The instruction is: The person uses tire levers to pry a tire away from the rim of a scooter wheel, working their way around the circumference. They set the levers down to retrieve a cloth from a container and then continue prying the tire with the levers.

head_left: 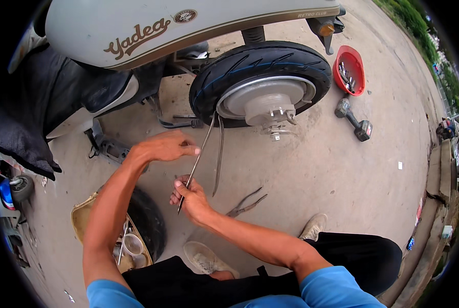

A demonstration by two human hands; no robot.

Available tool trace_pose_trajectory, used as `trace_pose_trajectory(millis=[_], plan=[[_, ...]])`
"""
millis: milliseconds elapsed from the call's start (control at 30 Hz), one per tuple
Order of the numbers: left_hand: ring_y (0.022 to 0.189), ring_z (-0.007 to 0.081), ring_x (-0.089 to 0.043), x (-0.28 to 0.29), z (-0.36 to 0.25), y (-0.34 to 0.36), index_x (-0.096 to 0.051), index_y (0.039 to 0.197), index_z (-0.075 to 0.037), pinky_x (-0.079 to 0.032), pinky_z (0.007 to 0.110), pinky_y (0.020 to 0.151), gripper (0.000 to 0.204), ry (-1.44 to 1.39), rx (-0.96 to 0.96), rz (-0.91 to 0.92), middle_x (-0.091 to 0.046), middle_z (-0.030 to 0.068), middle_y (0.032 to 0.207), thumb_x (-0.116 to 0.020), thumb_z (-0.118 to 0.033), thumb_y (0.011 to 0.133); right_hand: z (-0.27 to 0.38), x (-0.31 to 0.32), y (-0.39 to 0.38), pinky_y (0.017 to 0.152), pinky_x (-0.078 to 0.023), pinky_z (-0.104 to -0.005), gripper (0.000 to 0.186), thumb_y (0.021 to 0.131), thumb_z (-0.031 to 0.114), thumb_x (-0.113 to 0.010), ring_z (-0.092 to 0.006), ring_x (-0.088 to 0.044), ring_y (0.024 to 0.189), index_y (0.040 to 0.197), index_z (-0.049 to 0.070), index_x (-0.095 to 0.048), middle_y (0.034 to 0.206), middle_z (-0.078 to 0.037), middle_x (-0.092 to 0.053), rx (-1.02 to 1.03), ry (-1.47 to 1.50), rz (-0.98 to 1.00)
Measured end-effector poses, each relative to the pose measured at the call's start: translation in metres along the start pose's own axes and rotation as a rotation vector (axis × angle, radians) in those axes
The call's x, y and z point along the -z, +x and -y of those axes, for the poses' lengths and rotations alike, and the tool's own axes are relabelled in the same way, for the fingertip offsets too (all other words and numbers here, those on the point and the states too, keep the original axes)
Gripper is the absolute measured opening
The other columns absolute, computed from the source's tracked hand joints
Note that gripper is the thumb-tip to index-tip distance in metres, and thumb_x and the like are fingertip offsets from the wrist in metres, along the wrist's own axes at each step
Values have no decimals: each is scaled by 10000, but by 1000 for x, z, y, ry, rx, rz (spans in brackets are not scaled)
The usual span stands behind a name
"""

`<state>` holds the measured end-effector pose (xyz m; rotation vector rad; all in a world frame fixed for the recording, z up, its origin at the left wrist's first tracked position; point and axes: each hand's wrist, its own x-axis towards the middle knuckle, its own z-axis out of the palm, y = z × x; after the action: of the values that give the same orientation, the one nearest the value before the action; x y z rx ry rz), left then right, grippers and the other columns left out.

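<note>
My right hand (191,199) is closed around the lower part of a long metal tyre lever (198,159). The lever's upper end sits at the edge between the black tyre (260,56) and the silver wheel rim (224,97) of a scooter. Close to the lever's middle, my left hand (168,146) has its fingers loosely stretched out, slightly blurred; whether a fingertip touches the lever I cannot tell. A second tyre lever (220,159) stands at the same rim edge, with no hand on it.
The white scooter body (188,36) hangs over the wheel. A red helmet (360,69) holding sockets and a cordless impact wrench (353,119) lie at right. Pliers (247,204) lie before my shoes. A tool container (83,218) and loose black tyre (150,226) are at lower left.
</note>
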<state>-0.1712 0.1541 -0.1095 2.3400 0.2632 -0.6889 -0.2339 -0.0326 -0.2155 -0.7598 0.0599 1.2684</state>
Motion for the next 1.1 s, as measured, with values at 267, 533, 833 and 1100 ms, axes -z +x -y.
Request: trace_pose_trajectory(millis=[267, 533, 833, 1100], plan=[[1291, 308, -558, 19, -10, 49, -391, 1480, 28, -424, 391, 1106, 1031, -364, -195, -686, -581, 219, 1382, -877, -471, 720, 1, 12, -30, 559, -435, -316, 264, 1067, 324, -511, -129, -455, 611, 1023, 64, -499, 782, -6, -473, -275, -564, -331], [1199, 311, -618, 37, -27, 45, -486, 1378, 50, -469, 382, 1044, 845, -460, -213, -691, -639, 233, 1258, -872, -287, 705, 257, -18, -141, 806, -495, -524, 253, 1015, 165, -498, -499, -630, 903, 1093, -64, -574, 883, -304, -662, -214, -1721, -59], [1112, 316, -658, 38, -31, 49, -529, 1318, 20, -497, 389, 993, 785, -399, -378, -873, -681, 219, 1163, -887, -239, 669, 350, -119, -120, 574, -519, -373, 79, 791, 22, -671, -252, -732, 758, 854, 26, -623, 778, -107, -693, 341, -3205, 18], [1047, 290, -668, 41, -32, 43, -550, 1264, 6, -503, 391, 959, 704, -417, -342, -818, -692, 200, 1121, -876, -190, 671, 323, -129, -69, 614, -518, -322, 104, 698, 57, -759, -207, -731, 821, 771, 122, -725, 797, -36, -723, 280, -3332, 463]])
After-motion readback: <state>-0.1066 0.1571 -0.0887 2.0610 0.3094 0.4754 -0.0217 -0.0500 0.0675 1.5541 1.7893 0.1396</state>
